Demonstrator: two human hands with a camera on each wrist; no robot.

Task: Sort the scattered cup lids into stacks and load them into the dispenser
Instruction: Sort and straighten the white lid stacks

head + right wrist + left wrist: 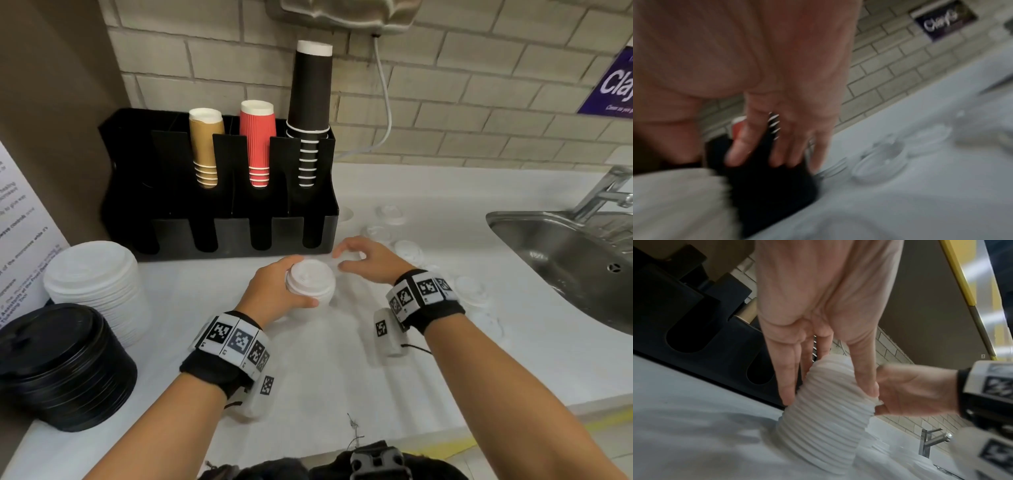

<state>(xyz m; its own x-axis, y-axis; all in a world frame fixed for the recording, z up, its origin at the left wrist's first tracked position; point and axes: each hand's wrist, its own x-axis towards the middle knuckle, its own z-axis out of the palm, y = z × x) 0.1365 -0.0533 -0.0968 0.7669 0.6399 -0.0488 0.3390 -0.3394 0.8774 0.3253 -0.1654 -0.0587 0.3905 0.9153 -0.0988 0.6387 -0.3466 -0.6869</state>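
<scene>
One white lid stack (310, 281) stood near the dispenser (219, 192), left hand (274, 291) gripping its sides; right hand (366, 255) loose, empty; light, slippery stack, probably best clamped low.

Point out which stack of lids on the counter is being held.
The small white stack at the centre, gripped by the left hand. The large white stack and black stack stand untouched at left.
</scene>
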